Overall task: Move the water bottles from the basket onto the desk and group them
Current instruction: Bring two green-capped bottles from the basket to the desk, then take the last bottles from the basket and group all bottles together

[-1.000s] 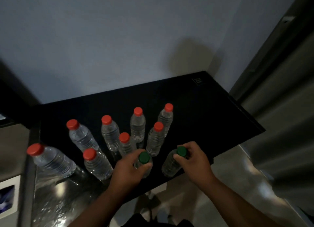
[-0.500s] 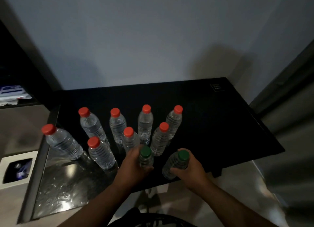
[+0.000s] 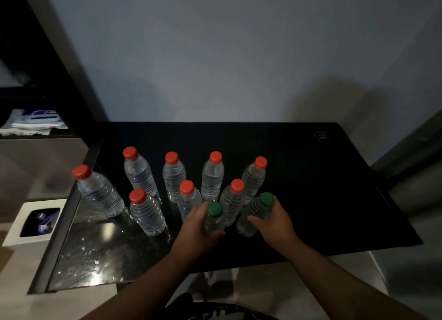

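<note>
We look down on two bare hands at the near edge of a flat matte black desk (image 3: 323, 188). Our left hand (image 3: 198, 228) is wrapped around the body of a clear plastic water bottle with a green cap (image 3: 214, 218), fingers and thumb curled about it; the bottle stands upright with its base hidden behind the hand. Our right hand (image 3: 275, 226) clasps a second clear green-capped water bottle (image 3: 254, 214) from its right side, thumb across the front, its base down at the desk top. The two held bottles are near each other but apart.

Just beyond the gap between the two grips rises a clear plastic bottle with a red cap (image 3: 233, 204), close to both held bottles. Seven more red-capped clear bottles (image 3: 212, 176) stand upright beyond and to the left of the left-hand grip, in two loose rows. The leftmost ones stand on a glossy speckled dark stone counter (image 3: 95, 260) that meets the desk. Further left of that grip sits a white bin with a square dark opening (image 3: 16, 233); a pale grey wall (image 3: 215, 56) rises behind everything.
</note>
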Available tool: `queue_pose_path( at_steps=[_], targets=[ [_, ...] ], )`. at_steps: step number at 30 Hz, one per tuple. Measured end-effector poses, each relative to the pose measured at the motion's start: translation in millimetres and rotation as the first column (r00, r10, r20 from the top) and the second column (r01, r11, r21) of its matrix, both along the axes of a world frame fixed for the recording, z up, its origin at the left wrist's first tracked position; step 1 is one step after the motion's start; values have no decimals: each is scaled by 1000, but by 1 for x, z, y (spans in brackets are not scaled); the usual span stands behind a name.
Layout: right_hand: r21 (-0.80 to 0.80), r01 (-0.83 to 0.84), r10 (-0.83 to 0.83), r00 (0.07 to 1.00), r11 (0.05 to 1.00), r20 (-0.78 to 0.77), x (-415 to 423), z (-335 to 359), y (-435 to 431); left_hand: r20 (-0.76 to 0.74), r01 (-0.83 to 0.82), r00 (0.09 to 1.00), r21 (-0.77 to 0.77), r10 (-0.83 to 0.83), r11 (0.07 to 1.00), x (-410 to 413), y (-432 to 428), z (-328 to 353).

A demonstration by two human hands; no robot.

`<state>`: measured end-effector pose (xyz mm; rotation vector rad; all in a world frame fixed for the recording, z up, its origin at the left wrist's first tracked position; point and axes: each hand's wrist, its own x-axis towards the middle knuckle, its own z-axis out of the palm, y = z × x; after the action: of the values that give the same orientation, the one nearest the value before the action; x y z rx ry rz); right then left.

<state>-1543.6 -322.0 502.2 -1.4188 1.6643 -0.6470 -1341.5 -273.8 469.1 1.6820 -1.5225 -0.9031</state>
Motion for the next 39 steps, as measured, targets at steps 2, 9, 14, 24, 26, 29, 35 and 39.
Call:
queue_pose_path(
  at_steps=[2,9,14,24,26,29,35,39],
  targets=[
    [15,-48,48,999,999,-2,-4,1,-5,10,-8,1000,16,8,1000,0,1,-2],
    [159,-180,182,983,971,0,-42,-2,-2,92,-138,987,23,135,990,-15,18,19],
    [349,-325,381,919,879,-103,-87,-20,22,50,-445,895,13,443,896,-35,65,34],
    [306,-708,744,668,636,-1,-66,-35,77,-26,-613,745,369,667,698,-57,259,22],
    [318,-781,822,570,537,13,-46,-37,93,-27,-675,670,394,742,624,-64,306,25],
    [331,-858,908,418,392,9,-7,-38,125,-17,-780,516,403,856,478,-71,372,28],
    [292,-948,991,131,125,3,95,-27,209,-86,-882,90,457,992,120,-73,486,17],
    [281,-959,1000,28,31,-14,169,-33,259,-86,-882,-7,471,996,34,-58,537,2]
  ],
)
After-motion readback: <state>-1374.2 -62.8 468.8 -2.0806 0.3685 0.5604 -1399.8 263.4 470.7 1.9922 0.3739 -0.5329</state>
